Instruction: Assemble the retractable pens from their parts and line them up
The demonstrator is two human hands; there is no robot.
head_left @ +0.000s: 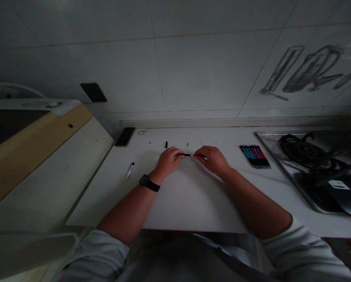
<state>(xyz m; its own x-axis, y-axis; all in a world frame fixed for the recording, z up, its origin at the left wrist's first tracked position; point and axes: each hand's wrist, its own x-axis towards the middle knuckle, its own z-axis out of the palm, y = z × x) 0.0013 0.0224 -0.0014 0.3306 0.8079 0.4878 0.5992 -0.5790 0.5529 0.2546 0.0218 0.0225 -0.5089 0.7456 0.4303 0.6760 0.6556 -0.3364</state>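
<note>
Between both hands, a slim black and red pen (188, 155) is held level over the white counter. My left hand (169, 159) pinches its black end, with a dark watch on that wrist. My right hand (213, 158) has its fingers closed on the red end. Just beyond the hands lie small parts: a short black piece (166, 144), a tiny dark piece (187, 144) and a thin white stick (202, 143). Further right is a pack of blue, red and black pens (255, 157) side by side. The fingers partly cover both pen ends.
A black phone (125, 137) lies at the counter's back left, with a white marker with a dark cap (130, 170) nearer. A gas stove (299, 172) occupies the right. A tiled wall (199, 74) closes off the back, and a pale cabinet (75, 156) stands at left.
</note>
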